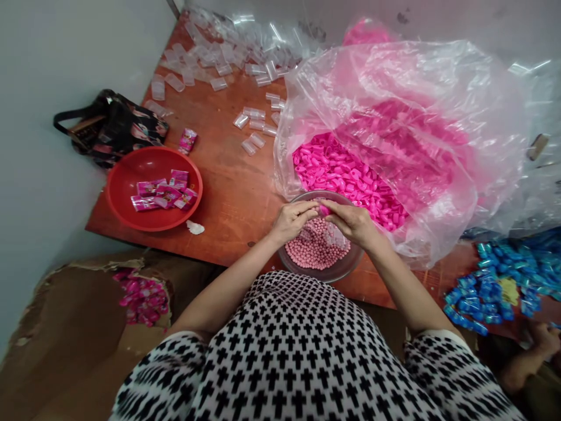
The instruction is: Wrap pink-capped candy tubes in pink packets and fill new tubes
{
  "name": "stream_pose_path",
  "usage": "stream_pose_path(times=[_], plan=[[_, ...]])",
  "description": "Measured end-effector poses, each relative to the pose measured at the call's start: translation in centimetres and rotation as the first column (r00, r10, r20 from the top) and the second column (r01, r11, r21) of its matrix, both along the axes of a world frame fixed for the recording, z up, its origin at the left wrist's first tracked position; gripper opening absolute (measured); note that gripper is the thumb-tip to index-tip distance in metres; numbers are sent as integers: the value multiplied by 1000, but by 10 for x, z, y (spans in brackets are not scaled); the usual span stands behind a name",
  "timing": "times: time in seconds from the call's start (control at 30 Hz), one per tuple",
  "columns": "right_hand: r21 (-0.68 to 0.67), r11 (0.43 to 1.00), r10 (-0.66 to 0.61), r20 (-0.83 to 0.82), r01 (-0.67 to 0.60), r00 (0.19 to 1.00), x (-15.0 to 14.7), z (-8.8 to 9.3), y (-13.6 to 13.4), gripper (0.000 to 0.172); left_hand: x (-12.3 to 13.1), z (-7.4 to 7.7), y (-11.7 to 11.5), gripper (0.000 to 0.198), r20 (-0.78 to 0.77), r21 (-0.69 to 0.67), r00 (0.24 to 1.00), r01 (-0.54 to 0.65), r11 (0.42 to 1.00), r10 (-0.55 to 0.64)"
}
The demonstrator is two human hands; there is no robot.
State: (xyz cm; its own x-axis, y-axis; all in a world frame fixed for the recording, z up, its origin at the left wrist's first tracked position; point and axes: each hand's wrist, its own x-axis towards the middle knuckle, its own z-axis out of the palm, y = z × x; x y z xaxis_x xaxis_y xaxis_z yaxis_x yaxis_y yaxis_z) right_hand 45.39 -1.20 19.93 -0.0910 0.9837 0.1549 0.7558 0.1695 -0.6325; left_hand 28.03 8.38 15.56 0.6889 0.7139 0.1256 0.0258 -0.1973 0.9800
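Observation:
Both hands meet above a round bowl (291, 263) at the table's front edge. Pink beads (318, 251) fill its bottom, and something clear lies on them. Between my fingertips is a small bright pink plastic piece (323, 209). My left hand (294, 222) pinches it from the left, its fingers closed. From the other side my right hand (353, 222) grips it too, fingers pressed together. Just behind the bowl, many pink plastic pieces (350, 181) spill from a large clear plastic bag (473, 117). The fingers partly hide the held piece.
On the left stand a red bowl (120, 204) with pink packets (164, 192) and a black handbag (127, 126). Clear plastic tubes (219, 58) lie scattered at the back. Blue packets (473, 298) lie at right, near another person's hand (543, 339). An opened carton (70, 316) holds pink packets below left.

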Motion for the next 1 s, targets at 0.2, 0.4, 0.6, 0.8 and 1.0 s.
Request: stream_pose_path(times=[0.2,0.4,0.6,0.8,1.0], plan=[[50,998,47,40,-49,998,-2,-1,-13,41,-5,6,5,25,-13,-69,991,134,989,-135],[0,990,139,-22,-139,990,7,17,-17,48,-2,3,0,31,-23,-165,972,225,960,-232],[71,986,151,7,-151,989,7,10,-21,49,-3,11,-19,26,-55,231,997,72,970,-60],[-134,983,127,-3,-127,992,-2,-4,-27,45,-10,4,-29,24,-94,80,991,106,991,-99],[-284,957,-163,-361,58,918,-6,2,-18,42,-6,-11,-36,31,-27,-151,998,-59,987,55]])
